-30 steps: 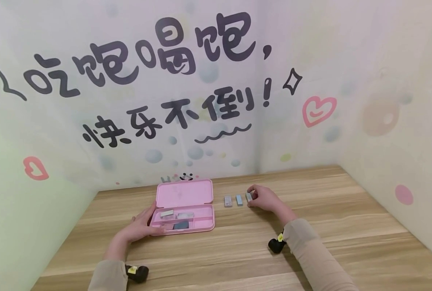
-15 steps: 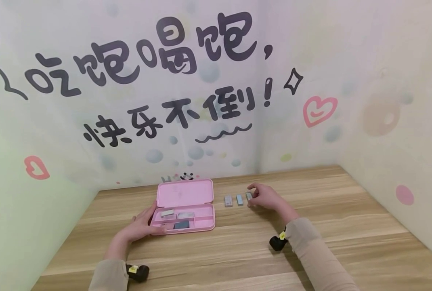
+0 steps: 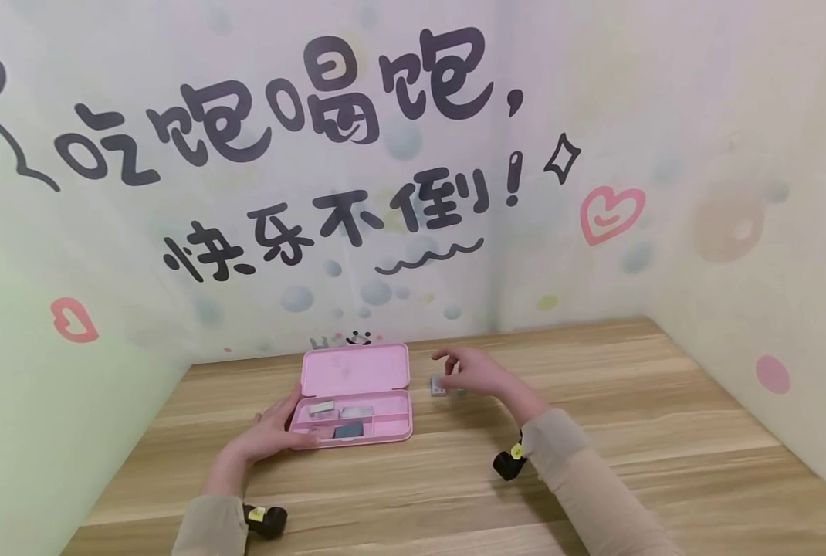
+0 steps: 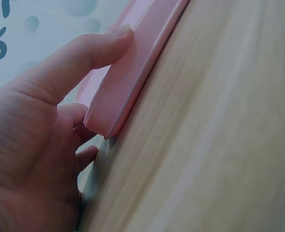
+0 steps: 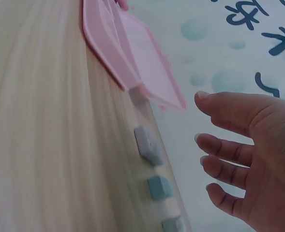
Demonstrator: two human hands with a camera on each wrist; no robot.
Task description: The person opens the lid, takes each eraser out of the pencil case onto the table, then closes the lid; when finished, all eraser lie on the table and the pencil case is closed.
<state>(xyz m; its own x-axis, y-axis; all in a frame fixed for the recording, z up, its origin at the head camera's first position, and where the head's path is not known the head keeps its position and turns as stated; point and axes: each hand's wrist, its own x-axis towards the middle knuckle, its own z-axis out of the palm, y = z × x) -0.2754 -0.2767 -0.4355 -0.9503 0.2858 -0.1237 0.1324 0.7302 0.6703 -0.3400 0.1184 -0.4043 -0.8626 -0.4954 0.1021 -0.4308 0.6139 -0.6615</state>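
Observation:
My left hand (image 3: 274, 429) grips the left end of an open pink pencil case (image 4: 127, 79), its thumb over the front edge and its fingers at the side. My right hand (image 5: 258, 154) hovers empty above a row of small block erasers, its fingers apart and slightly bent. In the right wrist view, a pale grey eraser (image 5: 147, 145), a blue eraser (image 5: 159, 187) and a grey-green eraser (image 5: 173, 224) lie on the table. In the head view, the right hand covers part of that row. Inside the case's compartments lie a dark blue-grey eraser (image 3: 349, 429) and several paler ones.
The wooden table (image 3: 413, 494) runs back to a printed wall sheet (image 3: 343, 232) with black lettering. Raised behind the case's tray, the pink lid (image 3: 354, 369) stands close to that sheet. Black wrist cameras (image 3: 267, 522) hang below both sleeves.
My right hand has let go of the rightmost eraser and moved left over the row, now above the blue and pale grey ones. The left hand stays on the pencil case.

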